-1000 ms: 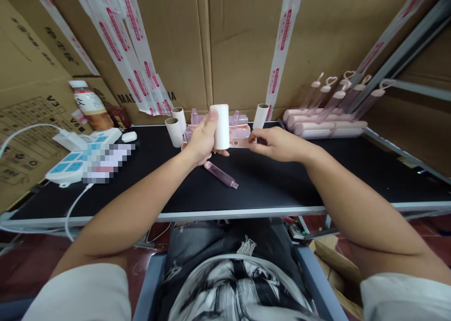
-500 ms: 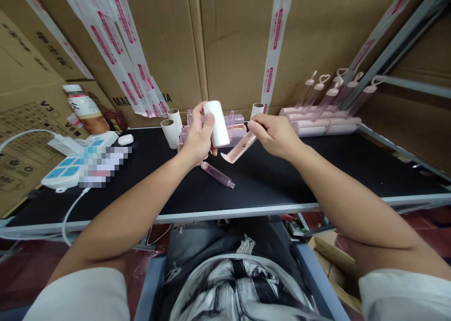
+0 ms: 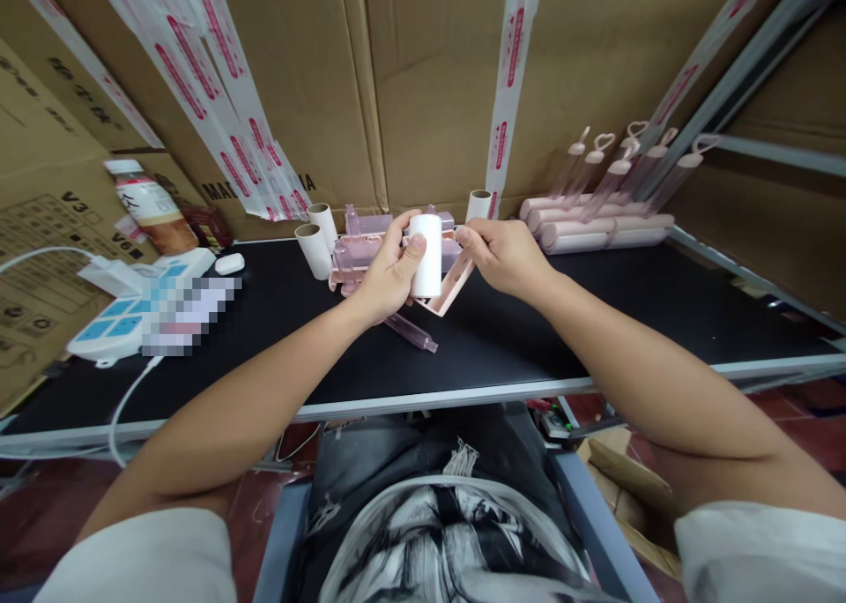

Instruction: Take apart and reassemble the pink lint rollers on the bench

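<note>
In the head view, the left hand (image 3: 389,272) holds a white roll (image 3: 428,255) upright over the black table (image 3: 522,338). The right hand (image 3: 508,255) pinches one end of a long pink piece (image 3: 457,283). The piece slants down, and its low end is by the bottom of the roll. I can't tell if they touch. A see-through pink tube (image 3: 415,334) lies on the table, nearer the person. Pink rollers (image 3: 608,234) lie far to the right.
</note>
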Tool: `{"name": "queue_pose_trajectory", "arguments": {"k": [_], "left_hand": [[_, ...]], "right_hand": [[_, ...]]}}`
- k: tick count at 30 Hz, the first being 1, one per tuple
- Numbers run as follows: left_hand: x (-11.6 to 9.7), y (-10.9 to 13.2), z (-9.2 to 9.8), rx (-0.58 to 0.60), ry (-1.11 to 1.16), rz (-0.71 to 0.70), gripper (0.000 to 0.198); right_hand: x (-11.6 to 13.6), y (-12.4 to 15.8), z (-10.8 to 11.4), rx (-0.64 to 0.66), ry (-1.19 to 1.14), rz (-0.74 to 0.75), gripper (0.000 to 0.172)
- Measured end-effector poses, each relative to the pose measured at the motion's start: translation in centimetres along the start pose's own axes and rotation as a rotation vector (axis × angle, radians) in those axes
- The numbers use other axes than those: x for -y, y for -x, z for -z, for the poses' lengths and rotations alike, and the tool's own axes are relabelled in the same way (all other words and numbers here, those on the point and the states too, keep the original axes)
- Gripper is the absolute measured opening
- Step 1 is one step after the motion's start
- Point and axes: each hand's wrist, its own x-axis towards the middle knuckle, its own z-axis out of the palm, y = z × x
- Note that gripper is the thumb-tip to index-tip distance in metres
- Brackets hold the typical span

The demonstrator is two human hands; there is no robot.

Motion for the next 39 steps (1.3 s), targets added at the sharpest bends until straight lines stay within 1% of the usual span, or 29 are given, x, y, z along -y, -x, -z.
{"name": "queue_pose_trajectory", "arguments": {"k": [6, 10, 13, 17, 19, 22, 25, 30, 39], "left_hand": [[0.4, 0.0, -0.1, 0.069, -0.023, -0.045, 0.079], [0.6, 0.1, -0.3, 0.171, 0.009, 0.002, 0.084], [0.7, 0.1, -0.3, 0.235, 0.030, 0.028, 0.087], [0.9, 0.0, -0.2, 0.270, 0.052, 0.025, 0.084], [1.0, -0.1, -0.2, 0.270, 0.055, 0.015, 0.079], [0.9, -0.1, -0.2, 0.255, 0.051, -0.046, 0.071], [0.6, 0.0, -0.2, 0.261, 0.065, -0.092, 0.066], [0.3, 0.2, -0.2, 0.287, 0.061, -0.073, 0.065], [-0.2, 0.5, -0.4, 0.288, 0.015, -0.031, 0.066]], "right_hand": [[0.2, 0.0, -0.2, -0.017, 0.041, -0.018, 0.066], [0.3, 0.1, -0.5, -0.015, -0.001, -0.032, 0.071], [0.0, 0.1, -1.0, -0.019, -0.101, -0.040, 0.076], [-0.5, 0.0, -1.9, 0.013, -0.352, -0.113, 0.075], [-0.3, 0.0, -2.3, -0.013, -0.457, -0.136, 0.075], [0.5, -0.1, -2.5, -0.089, -0.576, -0.118, 0.075], [1.5, 0.0, -2.3, -0.104, -0.655, -0.110, 0.077], [2.5, 0.2, -2.0, -0.106, -0.663, -0.135, 0.084], [2.6, 0.3, -1.5, -0.111, -0.602, -0.168, 0.083]]}}
